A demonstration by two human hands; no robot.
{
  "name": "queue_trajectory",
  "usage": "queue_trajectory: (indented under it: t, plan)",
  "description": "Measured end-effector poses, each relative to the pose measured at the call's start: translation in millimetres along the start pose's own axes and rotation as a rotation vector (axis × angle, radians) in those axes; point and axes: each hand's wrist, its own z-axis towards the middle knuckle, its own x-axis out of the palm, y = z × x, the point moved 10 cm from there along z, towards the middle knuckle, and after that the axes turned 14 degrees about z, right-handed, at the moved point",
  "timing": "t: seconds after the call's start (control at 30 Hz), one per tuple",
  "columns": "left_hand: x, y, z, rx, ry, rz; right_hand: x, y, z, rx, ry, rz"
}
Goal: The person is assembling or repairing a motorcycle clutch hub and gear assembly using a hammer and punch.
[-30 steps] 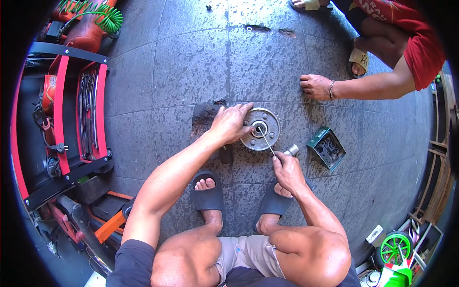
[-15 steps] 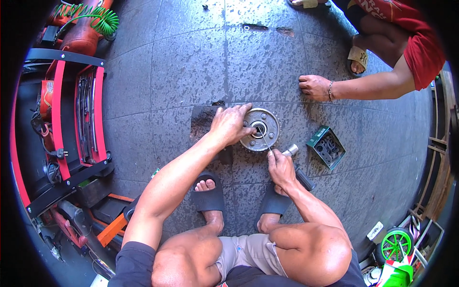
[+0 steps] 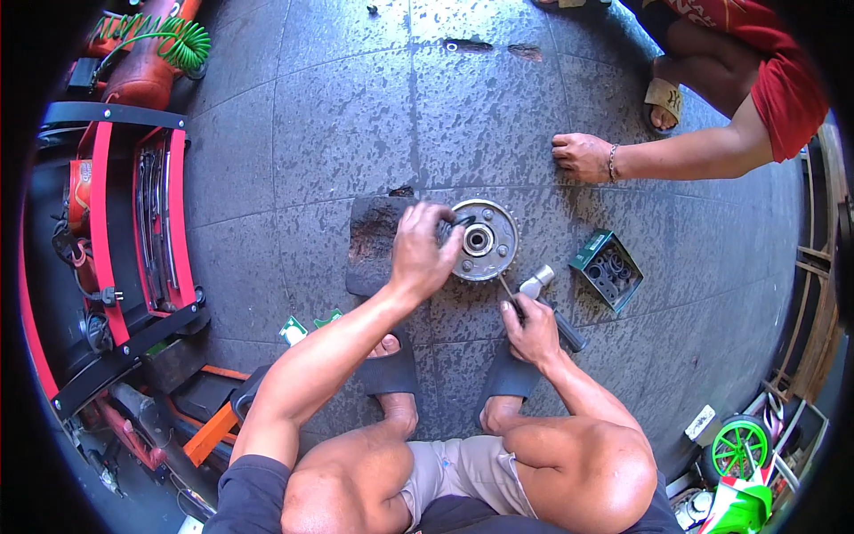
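A round metal sprocket hub with a toothed rim, bolts and a bearing at its centre lies on the floor before my feet. Over its left side, my left hand is closed on a small dark ring-like piece, partly hidden by the fingers and slightly blurred. My right hand grips a thin metal rod, probably a screwdriver; its handle is hidden in the fist and its tip is near the hub's lower edge. A hammer with a dark handle lies beside that hand.
A green box of dark rings stands right of the hub. A dark worn block lies to its left. Another person's hand rests near the floor at the upper right. A red-and-black tool rack stands at the left.
My left hand has pulled back from the hub's centre, lifting a dark ring-like piece and exposing the bearing. My right hand has drawn the rod down and away from the centre.
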Motion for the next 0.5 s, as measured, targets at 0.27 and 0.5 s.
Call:
queue_trajectory:
  t: [0.27,0.5]
  plan:
    - [83.7,-12.5,-96.6,-0.371,0.649,-0.541,-5.9,45.2,1.8,-0.177,0.068,0.078]
    - [53.7,16.0,-112.3,-0.444,0.654,-0.505,-48.7,-9.8,-6.8,0.008,-0.25,-0.025]
